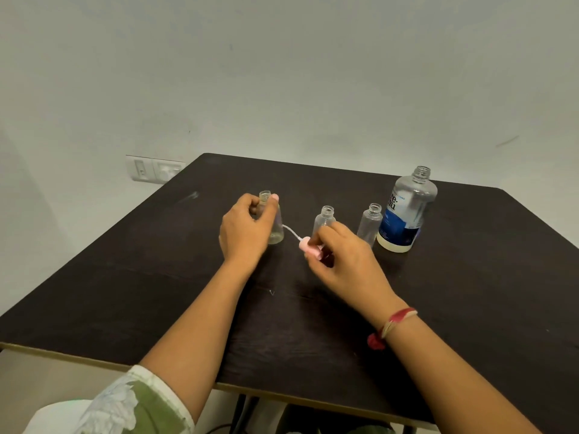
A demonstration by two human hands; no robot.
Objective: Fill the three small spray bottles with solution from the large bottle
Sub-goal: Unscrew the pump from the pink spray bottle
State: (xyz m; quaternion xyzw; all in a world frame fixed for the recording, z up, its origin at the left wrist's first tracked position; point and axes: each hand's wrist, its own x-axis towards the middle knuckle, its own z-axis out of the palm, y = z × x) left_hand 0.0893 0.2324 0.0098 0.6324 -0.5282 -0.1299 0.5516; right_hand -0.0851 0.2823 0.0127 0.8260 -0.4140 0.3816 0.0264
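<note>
Sleeve (134, 402) and forearms are seen crossing the surface's (125, 292) near edge, with open room at both sides. Just left of the uncapped large bottle (405, 211) stands the first bottle (370, 223), then the second bottle (324, 219). Farthest left, the third bottle (277, 230) is gripped by the left hand (242, 228); a pink pump (308, 249) is pinched by the right hand (341, 255).
</note>
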